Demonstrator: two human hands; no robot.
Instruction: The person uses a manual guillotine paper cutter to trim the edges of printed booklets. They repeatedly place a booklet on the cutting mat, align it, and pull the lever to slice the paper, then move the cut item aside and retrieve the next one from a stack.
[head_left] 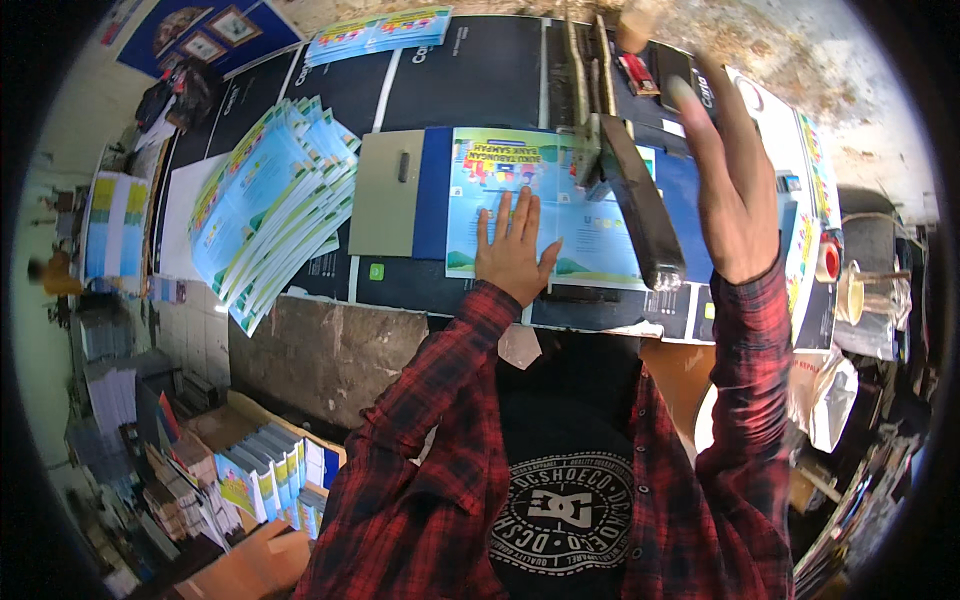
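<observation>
My left hand (515, 250) lies flat, fingers spread, on an opened blue and green booklet (490, 190) spread across the work table (470, 80). A large long-arm stapler (630, 195) sits over the booklet's middle, its black arm pointing toward me. My right hand (728, 185) is raised above the stapler's right side, fingers extended and blurred, holding nothing.
A fanned stack of the same blue booklets (275, 205) lies to the left on the table. More booklets (380, 32) rest at the far edge. A grey board (385, 195) lies beside the open booklet. Boxes of booklets (265, 480) stand on the floor at lower left. Cups and clutter (850, 290) crowd the right.
</observation>
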